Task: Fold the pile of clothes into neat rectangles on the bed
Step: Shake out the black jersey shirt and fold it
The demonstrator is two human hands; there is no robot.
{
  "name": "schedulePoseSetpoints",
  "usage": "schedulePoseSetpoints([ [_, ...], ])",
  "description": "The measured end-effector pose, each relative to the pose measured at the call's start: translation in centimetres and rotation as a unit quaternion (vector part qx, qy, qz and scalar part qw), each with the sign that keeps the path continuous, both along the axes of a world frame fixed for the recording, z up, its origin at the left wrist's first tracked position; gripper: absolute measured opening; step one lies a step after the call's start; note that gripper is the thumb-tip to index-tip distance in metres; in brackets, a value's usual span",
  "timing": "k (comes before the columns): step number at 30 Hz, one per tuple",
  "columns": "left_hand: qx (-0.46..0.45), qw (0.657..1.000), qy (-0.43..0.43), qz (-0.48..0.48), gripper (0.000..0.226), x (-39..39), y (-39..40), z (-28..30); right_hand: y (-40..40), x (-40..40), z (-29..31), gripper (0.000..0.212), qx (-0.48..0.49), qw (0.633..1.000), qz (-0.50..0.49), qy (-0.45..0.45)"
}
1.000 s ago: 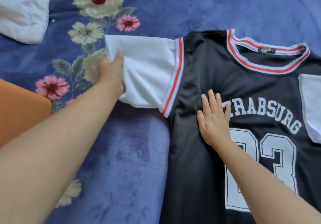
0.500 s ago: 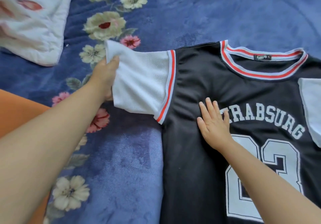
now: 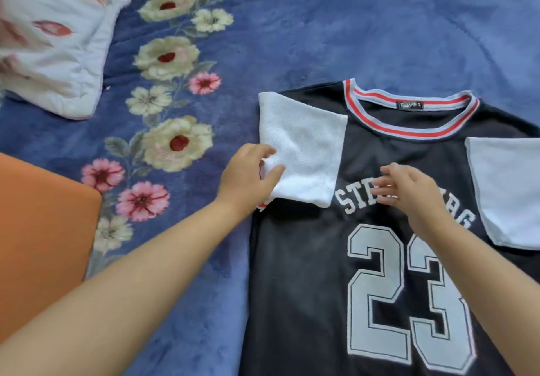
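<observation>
2 hands on black jersey (image 3: 380, 273), flat face-up on blue bedspread (image 3: 321, 25) | left hand (image 3: 248, 171) pinches white sleeve (image 3: 304, 153) folded onto chest | right hand (image 3: 409, 191) hovers, fingers loosely spread | advice: press sleeve flat, edge straight along side, smooth creases before folding other sleeve.

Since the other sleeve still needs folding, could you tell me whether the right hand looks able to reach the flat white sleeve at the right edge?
Probably yes: the right hand hovers open over the black jersey, with nothing between it and the white sleeve.
</observation>
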State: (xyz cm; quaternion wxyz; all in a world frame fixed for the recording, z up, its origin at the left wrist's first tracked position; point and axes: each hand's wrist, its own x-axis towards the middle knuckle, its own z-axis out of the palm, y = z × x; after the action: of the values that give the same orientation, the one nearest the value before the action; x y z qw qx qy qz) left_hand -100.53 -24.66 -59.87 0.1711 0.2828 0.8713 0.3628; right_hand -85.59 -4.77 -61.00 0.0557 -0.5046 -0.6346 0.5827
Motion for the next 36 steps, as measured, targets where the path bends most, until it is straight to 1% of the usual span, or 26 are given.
schedulePoseSetpoints([
  [1,-0.043,0.996,0.076,-0.029,0.059,0.3,-1.3,-1.2,-0.5,-0.8,0.2,0.017,-0.016,1.000,0.017,-0.005],
  [2,-0.077,0.990,0.105,-0.059,0.070,0.6,-2.4,-2.3,-1.1,-1.8,-0.2,0.021,-0.010,0.999,0.039,-0.011],
  [3,-0.117,0.985,0.094,-0.081,0.075,0.9,-3.1,-2.8,-2.0,-3.0,0.4,0.031,-0.010,0.998,0.056,-0.025],
  [4,-0.147,0.983,0.069,-0.091,0.074,1.3,-3.5,-3.3,-2.5,-4.2,-0.2,0.044,-0.001,0.997,0.070,-0.035],
  [5,-0.150,0.983,0.055,-0.088,0.069,1.7,-3.6,-3.7,-3.0,-5.3,-0.1,0.056,0.019,0.995,0.080,-0.063],
  [6,-0.134,0.986,0.058,-0.075,0.059,1.9,-3.6,-4.1,-3.5,-6.4,-0.5,0.063,0.044,0.993,0.075,-0.080],
  [7,-0.116,0.989,0.071,-0.061,0.050,2.0,-3.7,-4.5,-4.0,-7.3,-0.4,0.065,0.054,0.991,0.066,-0.099],
  [8,-0.096,0.991,0.083,-0.052,0.043,2.0,-3.7,-4.7,-4.0,-8.0,-0.7,0.061,0.053,0.994,0.041,-0.087],
  [10,-0.053,0.992,0.098,-0.050,0.037,1.8,-3.8,-5.2,-3.8,-8.5,-0.6,0.029,0.049,0.998,-0.014,-0.037],
  [11,-0.043,0.992,0.106,-0.060,0.036,1.6,-4.0,-5.4,-3.7,-8.3,-0.4,0.015,0.069,0.997,-0.022,-0.021],
  [12,-0.040,0.990,0.119,-0.071,0.034,1.5,-4.3,-5.7,-3.6,-8.0,-0.4,0.007,0.107,0.994,-0.012,-0.012],
  [14,-0.049,0.982,0.154,-0.097,0.030,1.2,-4.7,-6.1,-3.5,-6.4,-0.5,0.005,0.145,0.989,0.007,-0.012],
  [16,-0.042,0.978,0.166,-0.121,0.030,1.0,-5.2,-6.8,-3.7,-4.7,-1.1,0.014,0.137,0.989,0.022,-0.054],
  [17,-0.030,0.976,0.170,-0.133,0.032,0.8,-5.3,-7.2,-3.7,-4.1,-1.4,0.019,0.126,0.987,0.039,-0.096],
  [19,0.003,0.969,0.190,-0.155,0.045,0.6,-6.0,-8.0,-3.5,-3.7,-1.6,0.032,0.150,0.969,0.076,-0.183],
  [20,0.008,0.965,0.207,-0.164,0.053,0.6,-6.5,-8.2,-3.4,-4.0,-1.3,0.041,0.193,0.957,0.084,-0.202],
  [21,0.007,0.960,0.224,-0.167,0.057,0.5,-7.0,-8.5,-3.3,-4.6,-0.8,0.047,0.249,0.943,0.095,-0.200],
  [23,-0.003,0.951,0.260,-0.166,0.059,0.5,-7.5,-8.8,-3.4,-6.2,0.4,0.051,0.362,0.908,0.152,-0.148],
  [25,-0.003,0.947,0.275,-0.167,0.056,0.6,-7.6,-9.3,-3.4,-8.5,1.1,0.049,0.418,0.870,0.242,-0.102],
  [26,-0.002,0.943,0.288,-0.167,0.054,0.6,-7.5,-9.5,-3.2,-10.0,1.0,0.049,0.419,0.862,0.273,-0.086],
  [27,-0.003,0.939,0.300,-0.167,0.051,0.6,-7.5,-9.8,-3.0,-11.8,0.7,0.049,0.399,0.869,0.283,-0.074],
  [29,-0.009,0.936,0.313,-0.163,0.048,0.6,-7.4,-10.2,-2.7,-15.1,0.4,0.045,0.326,0.909,0.254,-0.053],
  [30,-0.009,0.937,0.312,-0.158,0.048,0.6,-7.4,-10.4,-2.3,-16.6,0.0,0.037,0.301,0.919,0.246,-0.058],
  [32,-0.008,0.939,0.309,-0.150,0.049,0.6,-7.3,-10.6,-1.5,-18.9,-0.7,0.029,0.293,0.920,0.252,-0.067],
  [34,-0.007,0.942,0.304,-0.146,0.051,0.6,-7.3,-10.6,-0.9,-20.4,-0.7,0.033,0.278,0.924,0.259,-0.037],
  [36,-0.008,0.943,0.302,-0.141,0.052,0.5,-7.3,-10.7,-0.8,-21.4,-1.2,0.031,0.269,0.921,0.283,-0.010],
])
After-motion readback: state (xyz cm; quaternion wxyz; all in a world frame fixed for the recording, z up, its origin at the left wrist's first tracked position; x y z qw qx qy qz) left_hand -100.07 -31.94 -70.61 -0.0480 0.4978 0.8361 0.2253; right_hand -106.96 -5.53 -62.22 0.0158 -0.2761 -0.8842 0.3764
